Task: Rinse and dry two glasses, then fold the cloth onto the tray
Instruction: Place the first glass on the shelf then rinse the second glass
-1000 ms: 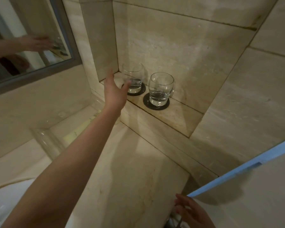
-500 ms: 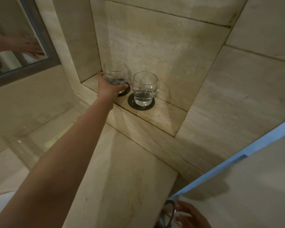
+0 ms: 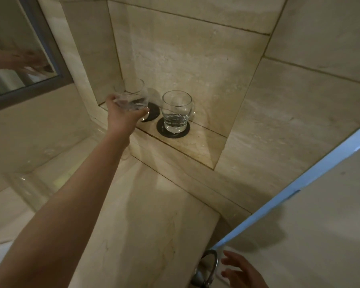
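Far to the left of the niche shelf (image 3: 195,146) I see a mirror (image 3: 19,65) in a grey frame, and in it a blurred reflection of an arm. Below the mirror, left of the shelf and lower, runs the pale marble surface (image 3: 146,225).

My left hand (image 3: 124,116) reaches up from the lower left to the shelf's left end. Its fingers curl under and around the base of the left glass (image 3: 133,96), gripping it. That glass is tilted and raised off its dark coaster (image 3: 153,114), which lies on the shelf partly hidden behind the hand. The glass is blurred, so I cannot tell if anything is in it.

Just right of that coaster, nearer the middle of the shelf, the right glass (image 3: 176,110) stands upright on a second dark coaster (image 3: 173,129). It is clear with a thick base, and I cannot tell if it holds water. The two glasses are near each other but apart.

Well below the shelf and to its right, at the bottom edge of view, my right hand (image 3: 242,271) hangs with fingers spread and relaxed, grasping nothing. Just left of it is a curved metal faucet (image 3: 211,265). A white panel with a blue edge (image 3: 299,183) slants across the lower right.
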Demonstrator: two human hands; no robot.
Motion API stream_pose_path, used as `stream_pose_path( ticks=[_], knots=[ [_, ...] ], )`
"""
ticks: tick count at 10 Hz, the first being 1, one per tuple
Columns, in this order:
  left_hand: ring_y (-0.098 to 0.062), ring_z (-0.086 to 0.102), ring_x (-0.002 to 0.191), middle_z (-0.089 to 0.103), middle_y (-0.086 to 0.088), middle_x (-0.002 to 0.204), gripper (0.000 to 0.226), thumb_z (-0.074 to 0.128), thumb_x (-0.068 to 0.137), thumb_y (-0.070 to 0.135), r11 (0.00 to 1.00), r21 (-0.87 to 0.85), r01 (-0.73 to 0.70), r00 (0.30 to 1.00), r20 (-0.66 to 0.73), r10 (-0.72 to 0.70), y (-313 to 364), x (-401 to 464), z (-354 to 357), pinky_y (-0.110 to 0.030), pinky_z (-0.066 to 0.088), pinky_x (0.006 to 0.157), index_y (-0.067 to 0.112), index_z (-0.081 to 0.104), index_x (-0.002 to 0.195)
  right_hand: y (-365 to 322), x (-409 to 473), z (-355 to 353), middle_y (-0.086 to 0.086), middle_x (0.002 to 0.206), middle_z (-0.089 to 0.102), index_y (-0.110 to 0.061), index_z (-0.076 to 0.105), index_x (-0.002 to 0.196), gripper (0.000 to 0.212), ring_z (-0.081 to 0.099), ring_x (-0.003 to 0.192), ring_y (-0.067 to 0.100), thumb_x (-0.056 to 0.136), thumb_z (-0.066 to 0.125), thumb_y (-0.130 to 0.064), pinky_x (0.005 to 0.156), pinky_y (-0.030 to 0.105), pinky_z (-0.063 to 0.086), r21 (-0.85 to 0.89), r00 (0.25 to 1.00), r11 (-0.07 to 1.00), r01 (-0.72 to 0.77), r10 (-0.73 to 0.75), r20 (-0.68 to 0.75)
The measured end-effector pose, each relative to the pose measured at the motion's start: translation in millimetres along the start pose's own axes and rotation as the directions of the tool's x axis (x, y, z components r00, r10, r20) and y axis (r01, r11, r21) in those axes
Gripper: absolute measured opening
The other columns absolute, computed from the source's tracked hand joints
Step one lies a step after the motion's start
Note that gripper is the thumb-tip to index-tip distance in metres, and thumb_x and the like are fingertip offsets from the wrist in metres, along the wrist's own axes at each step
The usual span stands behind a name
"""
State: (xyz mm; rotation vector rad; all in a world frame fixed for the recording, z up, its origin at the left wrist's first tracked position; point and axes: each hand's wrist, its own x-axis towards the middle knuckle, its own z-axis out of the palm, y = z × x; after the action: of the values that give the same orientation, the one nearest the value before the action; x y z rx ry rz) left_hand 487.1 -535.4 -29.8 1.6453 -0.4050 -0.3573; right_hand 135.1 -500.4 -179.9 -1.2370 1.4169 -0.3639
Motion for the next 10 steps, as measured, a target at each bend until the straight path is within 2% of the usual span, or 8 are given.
stream_pose_path(
  ticks=[1,2,3,4,5,6,8,10],
  knots=[
    [-0.017,0.051,0.110,0.048,-0.004,0.124,0.085,0.080,0.070,0.015,1.000,0.009,-0.025,0.999,-0.028,0.025,-4.4,-20.7,-27.1,-0.028,0.044,0.093,0.014,0.028,0.137,5.4,-5.2,-17.5,0.027,0.118,0.057,0.009,0.055,0.116,0.030,0.067,0.081,0.008,0.092,0.038,0.011,0.063,0.014,0.049,-0.133,0.940,0.983,0.129,-0.078,0.333],
    [-0.015,0.056,0.109,0.053,-0.003,0.123,0.090,0.084,0.065,0.014,0.999,0.011,-0.030,0.999,-0.034,0.031,-11.2,-45.6,-61.0,-0.023,0.047,0.086,0.013,0.029,0.137,-7.5,-21.5,-5.1,0.000,0.107,0.061,-0.010,0.057,0.117,0.031,0.058,0.082,-0.001,0.090,0.052,0.004,0.076,0.011,0.047,-0.114,0.931,0.979,0.170,-0.122,0.344],
    [-0.007,0.057,0.102,0.057,0.010,0.109,0.078,0.083,0.066,0.013,0.999,0.028,-0.034,0.998,-0.053,0.035,-18.3,-79.0,-90.4,-0.017,0.045,0.079,0.021,0.038,0.128,-15.3,-28.1,7.3,-0.009,0.103,0.063,-0.014,0.058,0.120,0.037,0.059,0.088,0.002,0.084,0.064,-0.007,0.082,0.015,0.046,-0.123,0.889,0.955,0.270,-0.198,0.412],
    [0.002,0.061,0.090,0.058,0.011,0.103,0.077,0.082,0.064,0.005,1.000,-0.004,-0.018,0.998,-0.059,0.018,-31.8,-108.0,-115.1,-0.014,0.048,0.070,0.026,0.039,0.124,-25.4,-29.4,25.2,-0.004,0.098,0.067,-0.022,0.061,0.107,0.076,0.067,0.083,0.010,0.043,0.083,-0.057,0.080,0.025,0.050,-0.105,0.842,0.969,0.225,-0.139,0.522],
    [0.002,0.061,0.094,0.060,0.007,0.110,0.082,0.081,0.064,0.000,0.999,-0.042,0.014,0.999,-0.044,-0.016,-44.2,-132.7,-135.4,-0.009,0.049,0.064,0.020,0.040,0.133,-29.4,-35.1,41.3,0.001,0.103,0.067,-0.029,0.058,0.102,0.039,0.069,0.079,0.006,0.070,0.080,-0.024,0.072,0.020,0.052,-0.084,0.808,0.958,0.272,-0.180,0.561],
    [-0.005,0.060,0.102,0.060,0.002,0.116,0.078,0.082,0.064,0.001,0.998,-0.036,0.050,0.996,-0.071,-0.053,-52.5,-156.5,-154.4,-0.008,0.049,0.063,0.020,0.045,0.130,-32.5,-40.6,59.6,0.000,0.104,0.064,-0.027,0.056,0.104,0.032,0.067,0.075,0.000,0.089,0.053,0.001,0.068,0.013,0.049,-0.096,0.766,0.955,0.282,-0.164,0.622],
    [-0.007,0.060,0.104,0.059,-0.002,0.120,0.069,0.082,0.065,0.001,0.994,-0.071,0.084,0.981,-0.167,-0.095,-63.2,-197.3,-178.3,-0.008,0.049,0.062,0.025,0.049,0.121,-44.7,-64.7,94.5,-0.004,0.099,0.066,-0.027,0.059,0.105,0.027,0.066,0.076,0.001,0.089,0.055,-0.006,0.073,0.020,0.048,-0.028,0.662,0.941,0.336,-0.215,0.718],
    [-0.003,0.060,0.101,0.058,-0.001,0.121,0.067,0.082,0.065,0.001,0.991,-0.086,0.105,0.947,-0.295,-0.126,-70.3,-236.1,-208.8,-0.009,0.049,0.066,0.028,0.050,0.118,-46.2,-88.0,126.8,-0.008,0.059,0.070,-0.017,0.072,0.061,0.027,0.061,0.057,0.000,0.073,0.070,0.007,0.058,0.009,0.046,-0.017,0.589,0.918,0.397,-0.240,0.772]
  ],
)
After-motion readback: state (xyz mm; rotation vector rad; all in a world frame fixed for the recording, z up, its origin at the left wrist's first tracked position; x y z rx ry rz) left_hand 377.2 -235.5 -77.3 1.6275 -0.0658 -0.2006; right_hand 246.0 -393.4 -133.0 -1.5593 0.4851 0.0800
